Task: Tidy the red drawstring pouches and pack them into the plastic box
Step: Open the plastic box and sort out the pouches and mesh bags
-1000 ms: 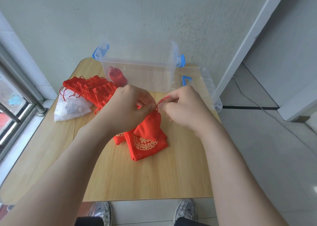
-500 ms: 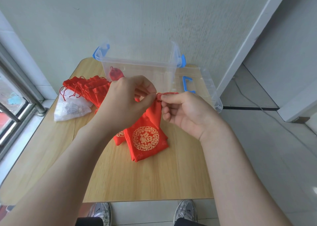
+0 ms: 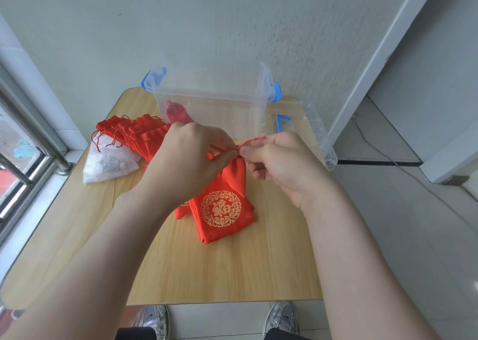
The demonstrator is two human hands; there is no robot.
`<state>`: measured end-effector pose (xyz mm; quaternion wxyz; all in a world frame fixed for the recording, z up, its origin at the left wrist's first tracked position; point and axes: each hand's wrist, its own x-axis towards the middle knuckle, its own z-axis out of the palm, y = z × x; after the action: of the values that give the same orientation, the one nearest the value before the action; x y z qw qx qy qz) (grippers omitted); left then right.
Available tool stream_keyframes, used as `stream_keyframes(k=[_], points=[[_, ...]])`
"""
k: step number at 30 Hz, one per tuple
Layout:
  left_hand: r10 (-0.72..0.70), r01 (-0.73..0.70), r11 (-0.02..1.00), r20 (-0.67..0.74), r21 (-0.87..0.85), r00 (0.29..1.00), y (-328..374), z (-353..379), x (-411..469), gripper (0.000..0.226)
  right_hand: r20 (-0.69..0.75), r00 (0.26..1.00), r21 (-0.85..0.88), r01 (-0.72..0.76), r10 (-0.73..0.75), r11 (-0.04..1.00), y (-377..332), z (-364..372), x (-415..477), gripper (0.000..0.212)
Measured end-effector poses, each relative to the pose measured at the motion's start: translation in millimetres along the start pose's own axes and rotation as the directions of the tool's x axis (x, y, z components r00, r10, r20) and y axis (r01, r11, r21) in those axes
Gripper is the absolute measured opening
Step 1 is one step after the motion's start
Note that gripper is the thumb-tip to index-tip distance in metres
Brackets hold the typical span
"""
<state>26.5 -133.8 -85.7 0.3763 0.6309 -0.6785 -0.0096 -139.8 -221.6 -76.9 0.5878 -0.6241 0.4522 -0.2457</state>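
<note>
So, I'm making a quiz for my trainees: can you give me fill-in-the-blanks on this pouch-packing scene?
The left hand and right hand both pinch the neck of a ____ pouch.
The plastic box has ____ latches.
Its lid lies on the table at the box's ____ side.
Missing words: red; blue; right.

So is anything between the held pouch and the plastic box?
Nothing visible. Left hand and right hand pinch the pouch in front of the plastic box; its top is open, lid to the right.
</note>
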Motion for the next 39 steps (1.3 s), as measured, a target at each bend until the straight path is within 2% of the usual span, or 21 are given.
stream_keyframes(k=[2, 5, 13, 17, 20, 23, 25, 28, 31, 36, 39], points=[[0.019, -0.021, 0.999, 0.050, 0.043, 0.999, -3, 2, -1, 0.002, -0.019, 1.000, -0.131, 0.012, -0.014, 0.991, 0, 1, 0, 0.012], [0.028, -0.033, 0.999, 0.144, 0.029, 0.989, -4, 2, -2, 0.002, -0.014, 0.998, -0.262, 0.059, -0.064, 0.963, 1, 1, -1, 0.017], [-0.208, 0.186, 0.973, 0.175, 0.137, 0.962, 9, -1, -3, 0.025, 0.110, 0.990, -0.285, 0.113, -0.084, 0.952, -3, 13, -8, 0.018], [-0.215, 0.193, 0.968, 0.132, 0.157, 0.968, 2, -4, -2, 0.033, 0.043, 0.991, -0.331, 0.134, -0.127, 0.934, -4, 16, -5, 0.018], [-0.198, 0.197, 0.979, 0.018, 0.059, 0.980, 3, -6, -1, 0.028, -0.028, 0.991, -0.306, 0.119, -0.134, 0.945, -6, 12, -5, 0.022], [-0.248, 0.243, 0.966, -0.055, -0.087, 0.967, 6, -8, 2, 0.027, -0.068, 0.992, -0.257, 0.088, -0.109, 0.962, -9, 11, -7, 0.024], [-0.266, 0.261, 0.956, -0.021, -0.134, 0.964, 6, -9, 1, 0.021, -0.078, 0.992, -0.230, 0.083, -0.104, 0.970, -9, 13, -8, 0.025], [-0.228, 0.232, 0.971, 0.068, -0.063, 0.971, 3, -8, -1, 0.016, -0.083, 0.991, -0.203, 0.087, -0.106, 0.975, -10, 15, -7, 0.025], [-0.203, 0.206, 0.977, 0.059, -0.051, 0.977, 2, -8, 0, 0.011, -0.098, 0.989, -0.193, 0.091, -0.111, 0.977, -10, 14, -6, 0.025], [-0.343, 0.345, 0.923, 0.044, -0.172, 0.938, 7, -11, 2, 0.015, -0.129, 0.977, -0.300, 0.125, -0.170, 0.946, -8, 15, -5, 0.023], [-0.407, 0.439, 0.859, 0.168, -0.265, 0.898, 8, -15, 3, 0.016, -0.160, 0.964, -0.388, 0.136, -0.212, 0.911, -7, 16, -4, 0.011]])
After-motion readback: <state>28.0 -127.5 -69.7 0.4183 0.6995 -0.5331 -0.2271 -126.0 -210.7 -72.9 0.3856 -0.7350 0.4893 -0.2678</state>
